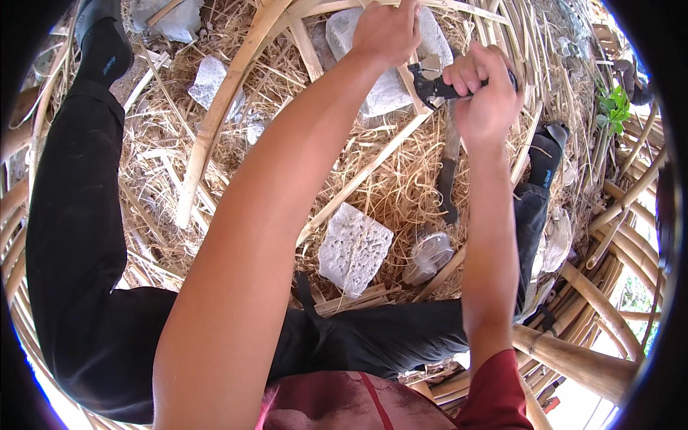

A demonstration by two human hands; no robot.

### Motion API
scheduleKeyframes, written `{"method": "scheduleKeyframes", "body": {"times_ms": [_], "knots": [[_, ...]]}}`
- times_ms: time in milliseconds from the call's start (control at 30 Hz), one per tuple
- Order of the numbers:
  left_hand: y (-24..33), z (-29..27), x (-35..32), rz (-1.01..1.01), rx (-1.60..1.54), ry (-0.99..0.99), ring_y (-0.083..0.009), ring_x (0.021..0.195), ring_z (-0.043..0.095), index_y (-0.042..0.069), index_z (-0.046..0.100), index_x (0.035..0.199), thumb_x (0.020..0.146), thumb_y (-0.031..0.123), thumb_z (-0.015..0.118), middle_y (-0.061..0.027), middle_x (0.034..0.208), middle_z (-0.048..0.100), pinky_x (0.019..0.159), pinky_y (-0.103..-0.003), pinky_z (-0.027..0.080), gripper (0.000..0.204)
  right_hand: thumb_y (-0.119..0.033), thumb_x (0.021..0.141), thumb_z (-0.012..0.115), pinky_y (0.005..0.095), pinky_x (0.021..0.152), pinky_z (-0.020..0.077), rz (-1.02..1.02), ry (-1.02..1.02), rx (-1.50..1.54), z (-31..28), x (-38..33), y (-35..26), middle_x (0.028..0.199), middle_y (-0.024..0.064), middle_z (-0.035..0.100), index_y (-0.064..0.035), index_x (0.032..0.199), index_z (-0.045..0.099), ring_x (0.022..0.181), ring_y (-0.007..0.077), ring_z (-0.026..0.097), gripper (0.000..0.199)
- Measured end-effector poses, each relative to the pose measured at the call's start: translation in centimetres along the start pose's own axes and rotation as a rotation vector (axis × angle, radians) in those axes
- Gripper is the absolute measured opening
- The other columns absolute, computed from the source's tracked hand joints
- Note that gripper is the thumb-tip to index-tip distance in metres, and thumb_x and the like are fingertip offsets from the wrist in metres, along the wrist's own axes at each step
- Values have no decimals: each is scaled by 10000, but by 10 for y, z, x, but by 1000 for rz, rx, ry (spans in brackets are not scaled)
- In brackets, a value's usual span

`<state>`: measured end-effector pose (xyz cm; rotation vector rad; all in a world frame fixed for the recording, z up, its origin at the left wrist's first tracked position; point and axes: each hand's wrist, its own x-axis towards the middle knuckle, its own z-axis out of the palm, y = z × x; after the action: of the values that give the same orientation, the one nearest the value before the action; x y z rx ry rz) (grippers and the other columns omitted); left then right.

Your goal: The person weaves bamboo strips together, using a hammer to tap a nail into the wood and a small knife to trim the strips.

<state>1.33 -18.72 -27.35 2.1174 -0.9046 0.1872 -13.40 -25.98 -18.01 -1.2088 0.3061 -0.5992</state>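
Observation:
My left hand [387, 36] is closed at the top of the view, on a pale bamboo strip [411, 87] that runs down from it. My right hand [489, 93] is wrapped round a black-handled tool [434, 87], whose dark, hooked head points left and meets the strip. The tool's exact kind is not clear. A pale stone block [383, 97] lies beneath the strip. Below the right hand, a knife [447, 183] with a dark curved handle rests on the shavings, its upper part partly hidden.
Bamboo shavings [373, 172] cover the ground between my legs. A pitted white stone [355, 249] and a clear plastic cup [432, 251] lie nearer me. A curved bamboo strip [222, 107] stands at left. Bamboo poles [573, 362] are at right, beside a green plant [614, 110].

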Motion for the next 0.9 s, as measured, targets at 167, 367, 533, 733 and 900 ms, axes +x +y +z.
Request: {"method": "scheduleKeyframes", "body": {"times_ms": [167,367,533,733,900], "knots": [[-7,9,2,19,8,-13,-485,705,635,22,548,1282,1015,210,521,-271,733,660,710,-588,511,328,-116,944,634,347,633,403,180,-53,-285,21,17,-8,588,1,382,-90,676,473,545,155,390,314],[-12,11,4,-12,-127,51,-488,710,655,50,556,1246,1043,244,498,-273,748,669,670,-595,521,287,-66,896,645,301,463,381,164,113,-308,37,22,-7,578,17,514,-75,735,599,463,121,465,169],[-27,9,17,136,-89,-36,-478,750,677,38,564,1236,1008,205,513,-261,802,693,683,-592,532,288,-73,882,664,296,460,365,125,121,-446,46,22,-12,602,16,530,-36,799,652,470,117,466,91],[-59,26,19,306,95,42,-443,832,695,14,578,1336,937,163,548,-252,868,710,724,-567,543,428,-77,883,663,318,451,369,155,59,-531,78,26,-17,611,28,552,-27,830,670,482,130,499,73],[-45,18,15,338,-53,-112,-452,859,698,-53,544,1355,933,144,535,-267,880,709,758,-558,546,465,-133,918,699,312,514,380,361,-58,-1233,23,34,37,578,-12,418,-36,753,599,496,119,410,216]]}}
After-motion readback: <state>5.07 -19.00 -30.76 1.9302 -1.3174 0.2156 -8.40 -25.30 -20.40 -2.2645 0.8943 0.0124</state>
